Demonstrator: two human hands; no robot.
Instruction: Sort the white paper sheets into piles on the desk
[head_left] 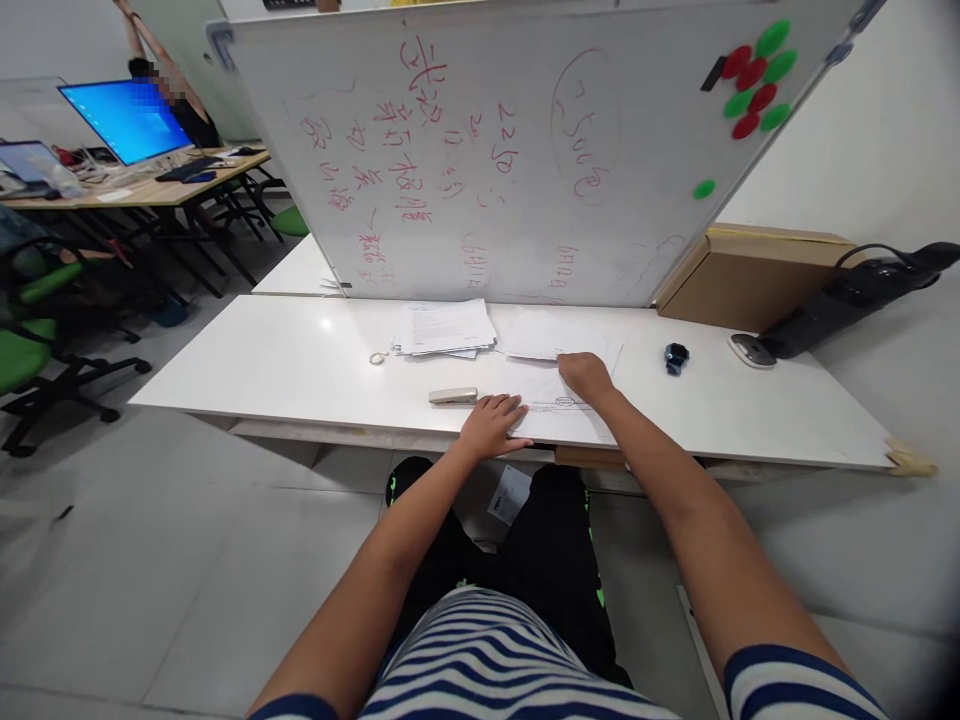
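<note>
We see the left hand flattened palm down, fingers spread and grasping nothing, over the left edge of the lower printed sheet, at the front of the white table. The right hand is curled in, knuckles up, at the near right corner of the upper paper; its fingertips are hidden, so we cannot tell whether they pinch that paper. Both papers lie before us, right of the loose paper stack.

We judge that a sideways tug by the right hand could crease or skew the upper paper, since only a corner is near its fingers. If the left palm lifts, the lower sheet could slide on the smooth tabletop. The stapler, just beside the left fingertips, could be knocked by a leftward sweep, and the stack's uneven edges could fan out if brushed.

The papers are thin, matte and rectangular; the lower one bears a dark oval mark. The stapler is a pale, narrow bar. Farther right we have a dark wristwatch with a rounded face, and a plain brown cardboard box with straight edges.
</note>
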